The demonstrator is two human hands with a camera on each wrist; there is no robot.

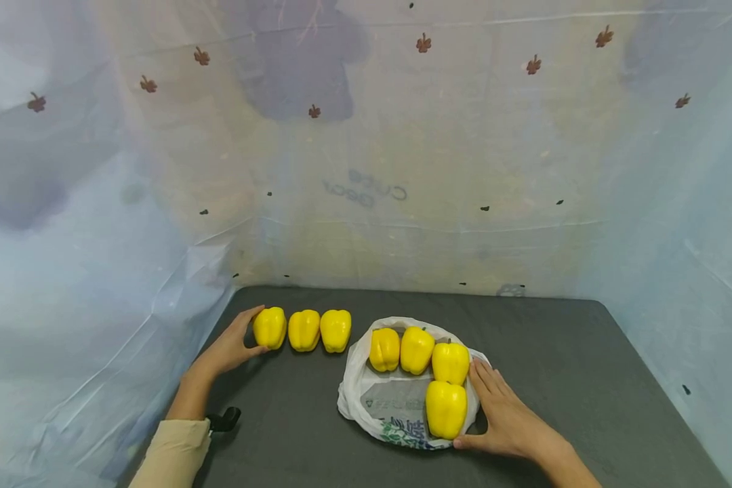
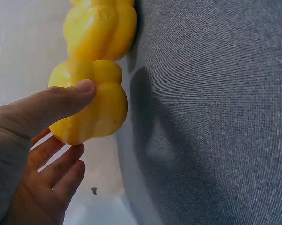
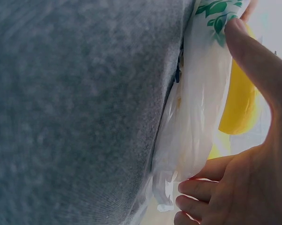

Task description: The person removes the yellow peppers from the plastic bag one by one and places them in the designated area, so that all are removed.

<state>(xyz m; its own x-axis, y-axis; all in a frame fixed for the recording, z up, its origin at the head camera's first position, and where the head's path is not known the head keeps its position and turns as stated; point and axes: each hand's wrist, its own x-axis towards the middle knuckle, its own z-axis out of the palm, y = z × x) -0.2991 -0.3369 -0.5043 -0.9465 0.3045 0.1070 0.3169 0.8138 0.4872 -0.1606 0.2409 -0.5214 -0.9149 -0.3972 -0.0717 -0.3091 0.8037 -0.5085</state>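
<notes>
At the left of the table, my left hand (image 1: 234, 344) pinches a yellow bell pepper (image 1: 270, 328) between thumb and fingers. The left wrist view shows the thumb across that pepper (image 2: 91, 110), with fingers behind it. Two more yellow bell peppers (image 1: 304, 331) stand in a row to its right. A white plastic bag (image 1: 355, 390), its mouth spread wide, holds several yellow bell peppers (image 1: 446, 409) along its back and right side. My right hand (image 1: 506, 417) rests against the bag's right side, fingers mostly straight and thumb spread; the right wrist view shows them touching the plastic (image 3: 204, 103).
All of this is on a dark grey table (image 1: 543, 352). Pale plastic sheeting (image 1: 366, 156) with leaf prints hangs behind and on both sides. A black strap piece (image 1: 224, 419) sticks out near the left sleeve (image 1: 173, 453).
</notes>
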